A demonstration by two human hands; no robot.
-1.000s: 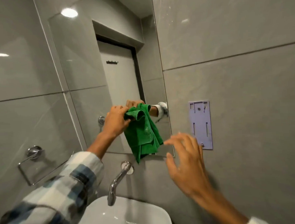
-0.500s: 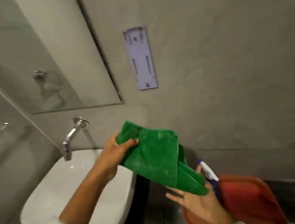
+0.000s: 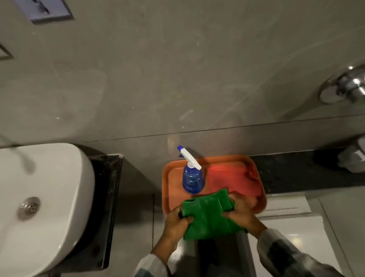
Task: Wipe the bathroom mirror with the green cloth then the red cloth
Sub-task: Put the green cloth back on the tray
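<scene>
Both holding tight to the green cloth (image 3: 208, 215), left hand (image 3: 177, 224) at 9 o'clock, right hand (image 3: 241, 216) at 3; bunched over the orange tray (image 3: 169, 193), likely for dropping; red cloth (image 3: 231, 181) at 12, ready next.

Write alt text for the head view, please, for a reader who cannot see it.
Both hands, left hand and right hand, hold a green cloth over an orange tray. A blue spray bottle and a red cloth are on the tray, and a white sink is at left.

Red cloth (image 3: 233, 179) blurred, part hidden behind green cloth (image 3: 210, 216)
</scene>
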